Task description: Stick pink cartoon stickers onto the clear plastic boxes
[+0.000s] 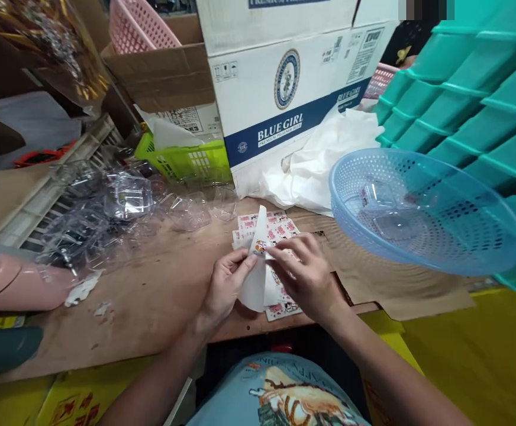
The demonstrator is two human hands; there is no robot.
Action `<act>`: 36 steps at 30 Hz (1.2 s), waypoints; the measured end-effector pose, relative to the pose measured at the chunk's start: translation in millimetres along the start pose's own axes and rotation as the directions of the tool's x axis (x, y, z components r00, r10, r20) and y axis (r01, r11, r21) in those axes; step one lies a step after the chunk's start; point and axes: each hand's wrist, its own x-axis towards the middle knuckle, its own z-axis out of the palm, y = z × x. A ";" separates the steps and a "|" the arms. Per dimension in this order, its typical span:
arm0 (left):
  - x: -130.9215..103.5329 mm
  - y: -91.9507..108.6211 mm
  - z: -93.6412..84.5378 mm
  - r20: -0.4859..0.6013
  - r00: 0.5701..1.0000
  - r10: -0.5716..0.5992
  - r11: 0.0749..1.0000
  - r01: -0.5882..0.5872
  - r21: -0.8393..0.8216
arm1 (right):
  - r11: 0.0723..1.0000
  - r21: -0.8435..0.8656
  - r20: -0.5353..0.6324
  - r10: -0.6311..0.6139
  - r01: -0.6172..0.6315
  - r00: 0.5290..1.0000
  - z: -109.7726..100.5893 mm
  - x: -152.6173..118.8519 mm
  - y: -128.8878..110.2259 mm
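Observation:
My left hand (226,283) is closed on a white sheet (254,289), which is curled upward between thumb and fingers. A small orange and brown sticker (260,246) shows near the sheet's folded edge. The fingertips of my right hand (305,269) are pinched together at that sticker's right side. Under both hands lie several sheets printed with red and pink figures (287,228), partly hidden by the white sheet and my right hand.
Clear plastic boxes (129,195) are heaped at the left. A blue perforated basket (426,260) holding clear boxes stands right. Behind are a green basket (187,161), a large white carton (258,77), white cloth (315,157) and teal bins (453,112). A pink object (13,281) lies left.

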 end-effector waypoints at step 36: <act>29.9 -1.6 49.6 0.172 0.925 0.338 0.870 -0.377 0.317 | 0.260 0.833 0.164 0.727 -0.489 0.667 -1.4 -11.7 19.0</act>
